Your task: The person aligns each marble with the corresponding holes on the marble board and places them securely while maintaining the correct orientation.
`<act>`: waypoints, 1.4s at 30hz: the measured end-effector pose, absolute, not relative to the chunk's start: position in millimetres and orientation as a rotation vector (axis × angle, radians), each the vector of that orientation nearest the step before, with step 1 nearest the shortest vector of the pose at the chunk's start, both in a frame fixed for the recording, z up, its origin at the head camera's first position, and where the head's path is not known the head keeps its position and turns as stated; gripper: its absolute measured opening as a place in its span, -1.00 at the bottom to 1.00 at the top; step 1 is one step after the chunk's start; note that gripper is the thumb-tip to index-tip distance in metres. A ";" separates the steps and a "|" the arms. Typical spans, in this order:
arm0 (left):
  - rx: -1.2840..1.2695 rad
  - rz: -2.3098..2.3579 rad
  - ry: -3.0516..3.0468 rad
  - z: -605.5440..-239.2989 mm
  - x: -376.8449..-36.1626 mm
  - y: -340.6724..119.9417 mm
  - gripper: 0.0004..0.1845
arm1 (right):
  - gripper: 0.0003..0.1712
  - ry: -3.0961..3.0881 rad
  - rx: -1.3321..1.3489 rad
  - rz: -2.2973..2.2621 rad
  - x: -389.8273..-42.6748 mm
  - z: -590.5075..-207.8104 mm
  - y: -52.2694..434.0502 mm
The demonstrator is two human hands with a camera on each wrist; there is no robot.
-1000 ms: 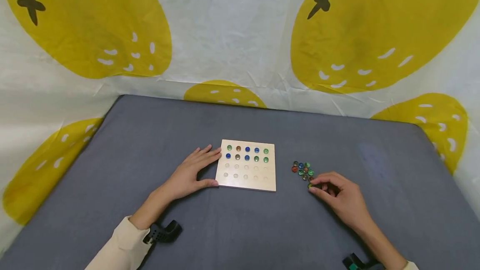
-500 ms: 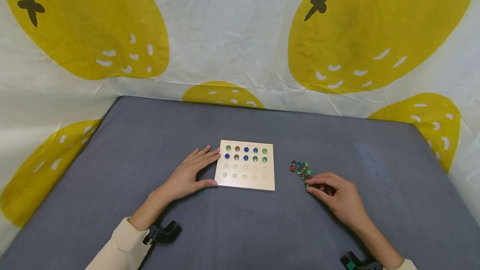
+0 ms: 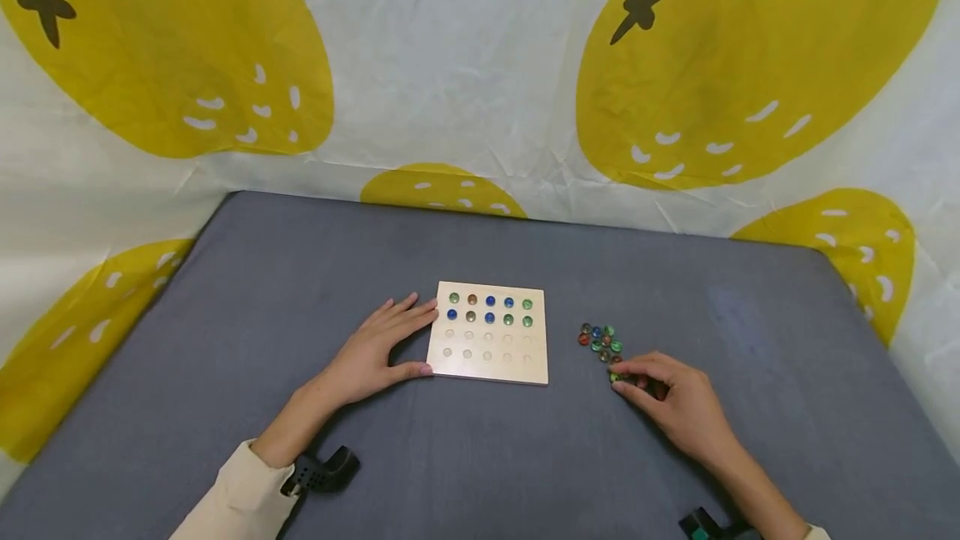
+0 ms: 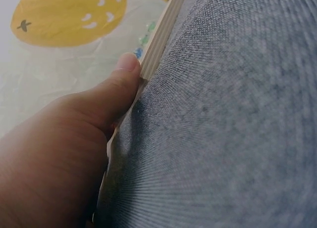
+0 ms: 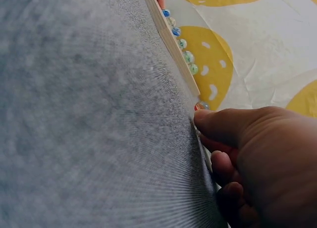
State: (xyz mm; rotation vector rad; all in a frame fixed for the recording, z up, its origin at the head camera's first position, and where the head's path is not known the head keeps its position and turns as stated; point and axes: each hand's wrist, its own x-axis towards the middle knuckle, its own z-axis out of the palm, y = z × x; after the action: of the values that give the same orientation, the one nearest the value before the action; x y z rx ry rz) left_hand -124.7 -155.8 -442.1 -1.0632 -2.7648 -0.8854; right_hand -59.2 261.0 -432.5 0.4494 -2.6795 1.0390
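Observation:
A wooden board [image 3: 487, 361] with rows of dimples lies on the grey cloth; marbles [image 3: 490, 310] fill its two far rows. My left hand [image 3: 405, 340] rests flat against the board's left edge, thumb [image 4: 121, 77] pressed on the near corner of the board [image 4: 159, 35]. Right of the board lies a small pile of loose marbles [image 3: 597, 338]. My right hand [image 3: 626, 382] sits just in front of the pile, fingers curled, thumb and forefinger pinching a green marble [image 3: 615, 377] on the cloth. In the right wrist view the thumb [image 5: 213, 121] hides that marble.
The grey tabletop [image 3: 300, 273] stretches wide around the board. A white sheet with big yellow shapes [image 3: 465, 90] hangs behind and at both sides. Black camera straps [image 3: 322, 469] sit on both wrists.
The right hand's fingertips have drawn slightly toward me, away from the pile, with the green marble. The left hand stays on the board.

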 end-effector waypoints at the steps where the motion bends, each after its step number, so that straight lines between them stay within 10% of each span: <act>1: -1.065 -0.882 -2.766 -441.6 -124.9 -155.3 -0.17 | -0.68 -2.677 0.454 1.038 -59.2 -432.1 260.9; 42: -1.083 -0.823 -2.741 -441.9 -120.1 -156.4 -0.19 | -0.82 -2.488 0.650 1.233 -89.9 -380.0 162.3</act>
State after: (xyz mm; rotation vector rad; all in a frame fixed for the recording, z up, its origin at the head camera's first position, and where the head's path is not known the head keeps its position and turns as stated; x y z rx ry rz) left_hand -120.1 -156.4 -441.9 -1.0831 -2.7412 -0.8227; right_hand -89.9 162.3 -380.0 0.6495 -2.4877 1.2325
